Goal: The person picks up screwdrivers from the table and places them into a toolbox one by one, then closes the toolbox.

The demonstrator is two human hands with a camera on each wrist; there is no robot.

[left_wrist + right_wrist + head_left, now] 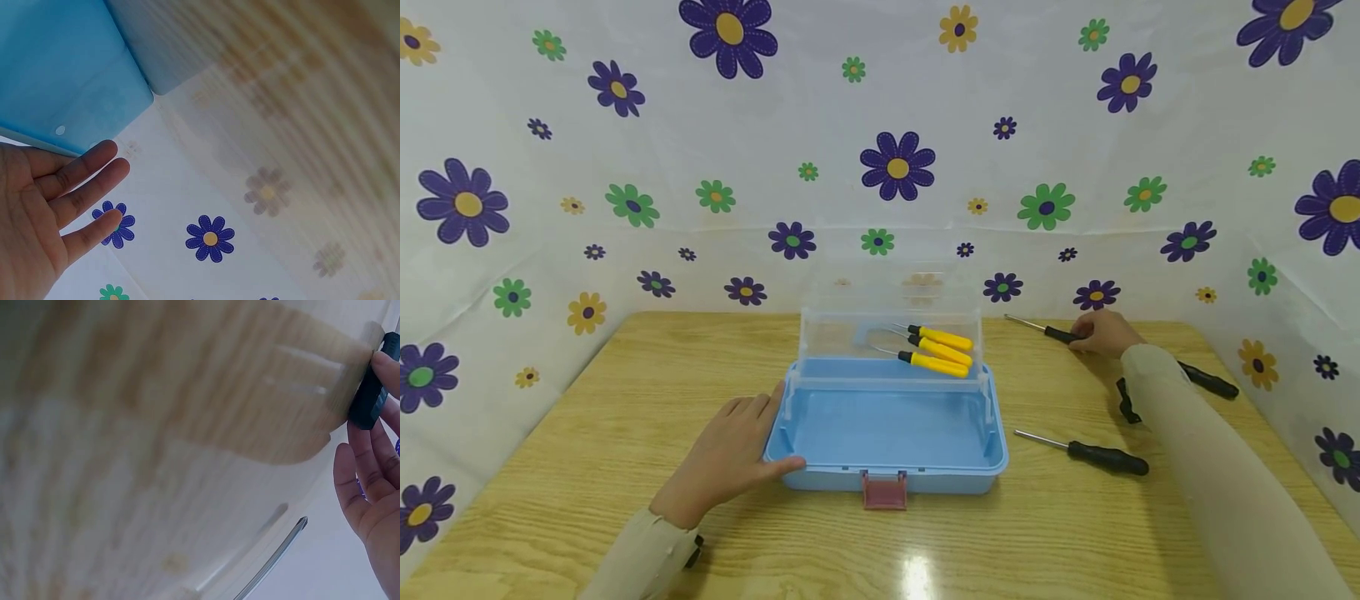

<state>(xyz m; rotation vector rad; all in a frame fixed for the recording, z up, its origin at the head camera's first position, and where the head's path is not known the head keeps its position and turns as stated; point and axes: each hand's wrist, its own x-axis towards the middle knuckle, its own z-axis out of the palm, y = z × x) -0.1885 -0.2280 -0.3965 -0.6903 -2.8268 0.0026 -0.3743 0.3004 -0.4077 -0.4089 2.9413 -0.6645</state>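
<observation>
A light-blue toolbox (887,482) stands with its translucent lid (891,287) raised. My left hand (733,450) rests at its left side, thumb over the front-left rim; in the left wrist view the fingers (81,175) extend loosely against the blue wall (75,69). Three yellow-handled tools (936,365) with thin shafts lie in the translucent upper tray (820,383). At the back right my right hand (1107,333) pinches the black handle of a screwdriver (1054,333), its shaft pointing left. The right wrist view shows thumb and fingers on that dark handle (370,403).
Another black-handled screwdriver (1105,457) lies right of the box. A third black handle (1210,381) is partly hidden by my right sleeve (1210,450). A pink latch (884,493) hangs from the box front. Flowered cloth (820,167) rises behind the wooden table (700,358).
</observation>
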